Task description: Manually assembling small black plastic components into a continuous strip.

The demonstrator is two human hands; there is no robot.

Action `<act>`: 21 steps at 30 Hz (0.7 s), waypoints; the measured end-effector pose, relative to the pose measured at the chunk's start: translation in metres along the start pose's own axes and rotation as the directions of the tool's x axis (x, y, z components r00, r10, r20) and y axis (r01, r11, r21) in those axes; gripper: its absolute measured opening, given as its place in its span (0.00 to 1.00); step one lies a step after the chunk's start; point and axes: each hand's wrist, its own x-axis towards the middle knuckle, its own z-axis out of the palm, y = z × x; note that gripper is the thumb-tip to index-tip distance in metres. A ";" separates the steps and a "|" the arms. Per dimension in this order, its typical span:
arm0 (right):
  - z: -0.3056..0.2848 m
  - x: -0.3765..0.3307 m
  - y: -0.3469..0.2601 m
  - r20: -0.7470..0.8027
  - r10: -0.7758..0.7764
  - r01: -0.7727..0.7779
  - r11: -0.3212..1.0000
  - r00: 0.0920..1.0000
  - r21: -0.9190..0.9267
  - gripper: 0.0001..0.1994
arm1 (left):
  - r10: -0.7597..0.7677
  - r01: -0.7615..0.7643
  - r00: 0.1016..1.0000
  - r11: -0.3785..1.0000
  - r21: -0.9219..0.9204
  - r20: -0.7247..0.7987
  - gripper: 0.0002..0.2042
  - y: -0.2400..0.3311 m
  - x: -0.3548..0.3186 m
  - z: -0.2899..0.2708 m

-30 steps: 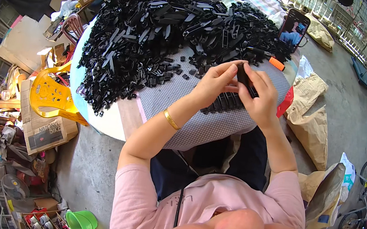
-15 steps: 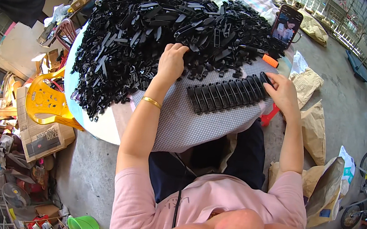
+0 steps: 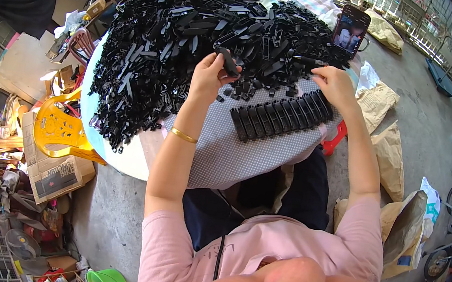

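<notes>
Holding one black piece (image 3: 227, 61) (one black row (image 3: 280, 117) lies nearby).

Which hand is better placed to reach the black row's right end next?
Right, probably: the right hand is beside that end of the row of black pieces, with nothing clearly visible in its grip. The left hand is farther off, holding a black piece near the pile.

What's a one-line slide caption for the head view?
Left hand holds a black plastic piece by the pile; right hand is near the row of pieces.
</notes>
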 end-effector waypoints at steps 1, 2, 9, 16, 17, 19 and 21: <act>0.006 0.006 0.004 0.004 -0.056 0.056 0.997 0.998 -0.046 0.09 | -0.074 0.075 0.997 0.991 -0.114 0.016 0.14 0.002 -0.003 0.003; 0.011 0.011 0.007 0.011 -0.111 0.111 0.989 0.994 -0.092 0.10 | -0.120 0.124 0.992 0.979 -0.161 0.034 0.15 -0.002 0.000 0.002; 0.023 0.022 -0.004 0.165 -0.017 0.064 0.957 0.986 -0.284 0.08 | -0.192 0.248 0.957 0.931 -0.267 0.220 0.15 -0.004 -0.006 0.009; 0.011 0.015 -0.015 -0.001 -0.113 0.113 0.992 0.994 -0.048 0.09 | -0.090 0.265 0.881 0.907 -0.326 0.465 0.16 -0.002 -0.014 0.020; 0.009 0.013 -0.016 -0.100 -0.186 0.188 0.982 0.978 0.018 0.10 | -0.089 0.265 0.880 0.907 -0.327 0.466 0.16 -0.001 -0.016 0.022; -0.001 0.007 -0.035 -0.094 -0.142 0.160 0.963 0.985 0.216 0.10 | -0.073 0.199 0.906 0.943 -0.267 0.416 0.15 0.001 -0.021 0.026; -0.002 0.000 -0.054 -0.051 -0.059 0.077 0.850 0.997 0.522 0.08 | -0.057 0.161 0.921 0.956 -0.244 0.384 0.14 0.000 -0.021 0.026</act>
